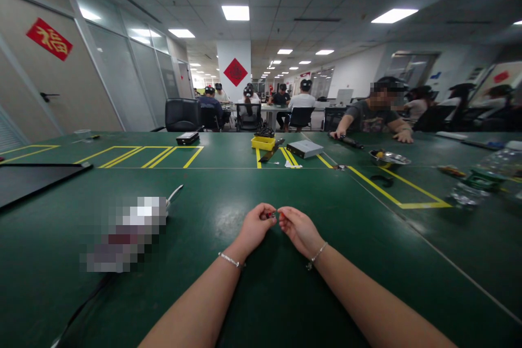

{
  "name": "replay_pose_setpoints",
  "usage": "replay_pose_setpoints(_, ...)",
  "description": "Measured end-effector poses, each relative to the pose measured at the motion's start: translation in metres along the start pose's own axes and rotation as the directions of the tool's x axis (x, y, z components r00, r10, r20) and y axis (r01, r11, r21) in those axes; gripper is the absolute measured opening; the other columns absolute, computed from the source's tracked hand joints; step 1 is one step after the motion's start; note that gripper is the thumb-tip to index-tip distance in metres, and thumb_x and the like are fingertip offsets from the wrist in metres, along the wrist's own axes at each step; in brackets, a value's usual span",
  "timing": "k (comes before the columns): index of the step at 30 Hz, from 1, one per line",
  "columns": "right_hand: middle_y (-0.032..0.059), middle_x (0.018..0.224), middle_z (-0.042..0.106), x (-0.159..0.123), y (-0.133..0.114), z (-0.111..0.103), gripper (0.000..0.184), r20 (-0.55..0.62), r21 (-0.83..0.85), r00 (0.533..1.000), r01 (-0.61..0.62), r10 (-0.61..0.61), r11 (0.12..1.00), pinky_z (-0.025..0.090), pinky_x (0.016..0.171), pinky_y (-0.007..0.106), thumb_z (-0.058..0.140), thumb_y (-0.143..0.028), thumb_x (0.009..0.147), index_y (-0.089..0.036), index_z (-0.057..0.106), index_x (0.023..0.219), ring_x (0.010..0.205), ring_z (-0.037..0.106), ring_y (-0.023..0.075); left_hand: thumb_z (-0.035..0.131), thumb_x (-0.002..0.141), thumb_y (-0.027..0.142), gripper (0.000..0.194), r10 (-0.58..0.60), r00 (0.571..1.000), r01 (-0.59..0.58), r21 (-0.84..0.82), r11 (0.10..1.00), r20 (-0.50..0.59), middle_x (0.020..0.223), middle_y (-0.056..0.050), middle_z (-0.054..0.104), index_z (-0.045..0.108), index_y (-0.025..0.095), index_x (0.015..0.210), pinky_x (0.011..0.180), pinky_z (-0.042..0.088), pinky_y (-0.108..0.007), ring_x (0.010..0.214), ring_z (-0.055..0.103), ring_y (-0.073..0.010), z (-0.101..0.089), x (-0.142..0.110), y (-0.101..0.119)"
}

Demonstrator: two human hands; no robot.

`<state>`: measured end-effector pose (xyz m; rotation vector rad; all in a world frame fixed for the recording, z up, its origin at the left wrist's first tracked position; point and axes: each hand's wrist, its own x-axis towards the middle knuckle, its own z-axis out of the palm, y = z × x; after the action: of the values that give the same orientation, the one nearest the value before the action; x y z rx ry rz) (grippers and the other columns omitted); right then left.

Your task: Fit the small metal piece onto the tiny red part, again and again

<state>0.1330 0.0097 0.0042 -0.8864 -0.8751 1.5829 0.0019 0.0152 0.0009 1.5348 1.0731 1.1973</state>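
Note:
My left hand is closed in a pinch above the green table. Between its thumb and fingers shows a small red and silvery piece, too small to name. My right hand faces it, fingertips almost touching those of the left. A small orange piece peeks out from the right fingers, mostly hidden by them. Each wrist wears a thin bracelet.
A blurred-out object with a white tip lies to the left, near a dark panel. Farther back are a yellow box, a grey box, a metal bowl and a plastic bottle. Another person sits across at right.

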Motion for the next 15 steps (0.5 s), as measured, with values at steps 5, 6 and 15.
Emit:
replay_pose_setpoints(5,-0.0020,0.061,0.055,-0.0012,-0.0008,0.0012,0.024,-0.028,0.016,1.000,-0.005,0.005,1.000,0.036,0.051,0.020,0.066,-0.026,0.057,-0.016,0.055,0.075,0.052,0.047,0.0057,0.054,0.063,0.015,0.017,-0.006,1.000,0.007,0.029,1.000,-0.021,0.065,0.002,0.051,0.056,0.015,0.081,0.055,0.035,-0.019,0.058,0.043,-0.0080,-0.0011,0.0002,0.0003)
replay_pose_setpoints(6,-0.0018,0.062,0.056,-0.0015,-0.0007,0.0017,0.024,-0.036,0.010,0.999,0.004,-0.004,1.000,0.037,0.052,0.020,0.067,-0.026,0.056,-0.016,0.055,0.074,0.052,0.048,0.0058,0.053,0.065,0.018,0.017,-0.014,1.000,0.014,0.029,0.999,-0.020,0.066,0.002,0.052,0.056,0.015,0.082,0.055,0.035,-0.019,0.058,0.044,-0.0084,-0.0012,0.0000,0.0006)
replay_pose_setpoints(15,0.0000,0.064,0.057,-0.0035,-0.0012,0.0052,0.023,-0.046,-0.034,0.998,0.039,-0.041,0.999,0.038,0.056,0.022,0.069,-0.027,0.052,-0.014,0.058,0.069,0.056,0.048,0.0068,0.048,0.072,0.032,0.021,0.064,0.998,-0.056,0.244,0.968,-0.024,0.068,0.001,0.057,0.059,0.018,0.082,0.059,0.037,-0.022,0.063,0.048,-0.0112,0.0008,-0.0054,0.0078)
